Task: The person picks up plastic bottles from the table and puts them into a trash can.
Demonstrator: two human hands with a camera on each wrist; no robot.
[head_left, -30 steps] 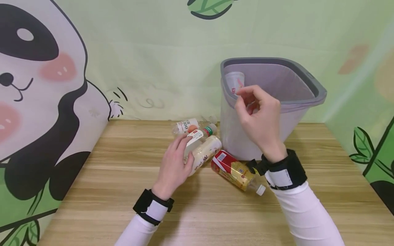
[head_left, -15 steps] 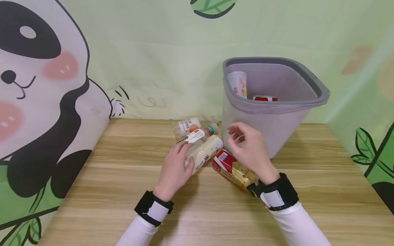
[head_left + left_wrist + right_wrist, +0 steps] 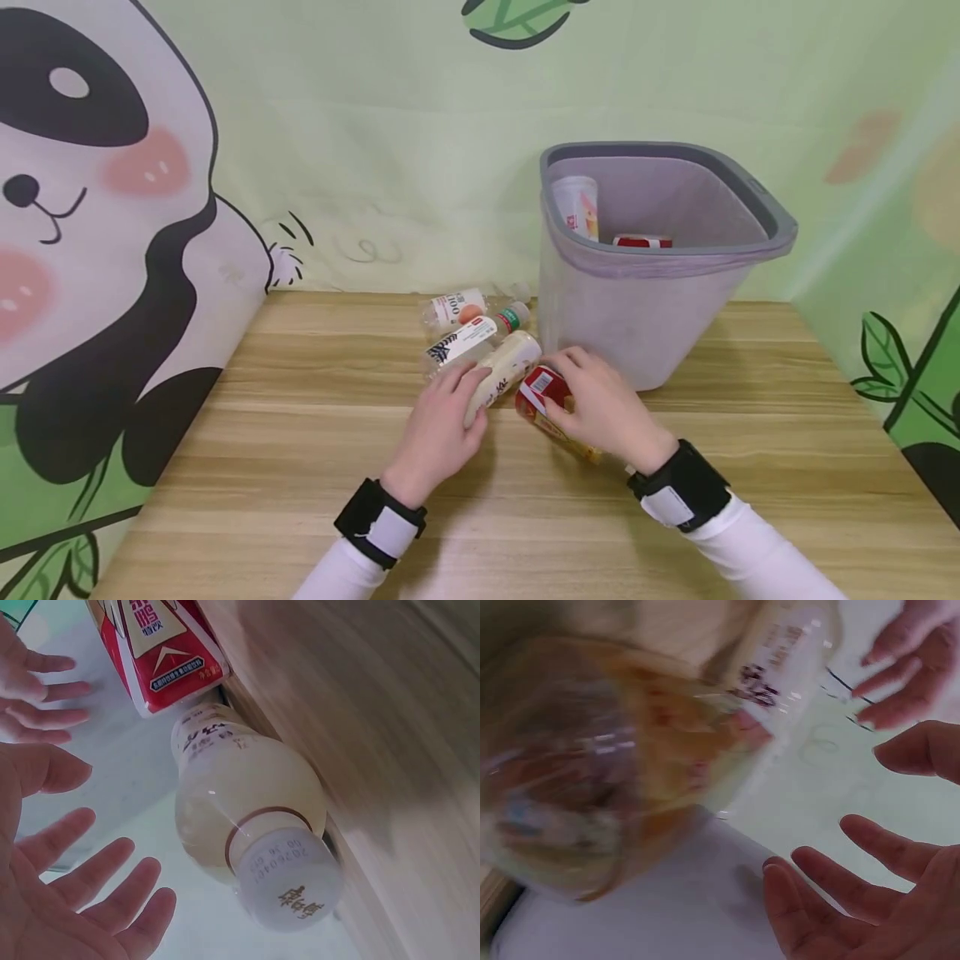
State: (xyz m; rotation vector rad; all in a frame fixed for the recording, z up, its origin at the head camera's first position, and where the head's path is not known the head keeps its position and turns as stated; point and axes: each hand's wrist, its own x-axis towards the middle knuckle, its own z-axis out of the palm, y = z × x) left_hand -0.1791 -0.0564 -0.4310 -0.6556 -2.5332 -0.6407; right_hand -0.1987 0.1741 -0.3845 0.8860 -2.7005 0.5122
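Observation:
My left hand (image 3: 437, 431) hovers close over a cream-coloured drink bottle (image 3: 512, 362) lying on its side, fingers relaxed and spread. In the left wrist view the fingers stand beside the bottle's white cap (image 3: 291, 881), apart from it. My right hand (image 3: 609, 410) is over a red and gold drink bottle (image 3: 542, 390), covering its neck end. The right wrist view shows loosely bent, parted fingers with a gap to this bottle (image 3: 671, 742), which is blurred. Behind lie a clear bottle with a white label (image 3: 467, 337) and another with a peach-printed label (image 3: 460, 307).
A grey bin (image 3: 622, 321) stands behind the right hand. Inside it are a white printed container (image 3: 576, 204) and a red item (image 3: 642, 242). The wooden table (image 3: 300, 467) meets a green cloth backdrop (image 3: 375, 167) with a panda print.
My right hand has come down from the bin's rim to the red and gold bottle. My left hand has shifted slightly right over the cream bottle, uncovering the white-labelled one.

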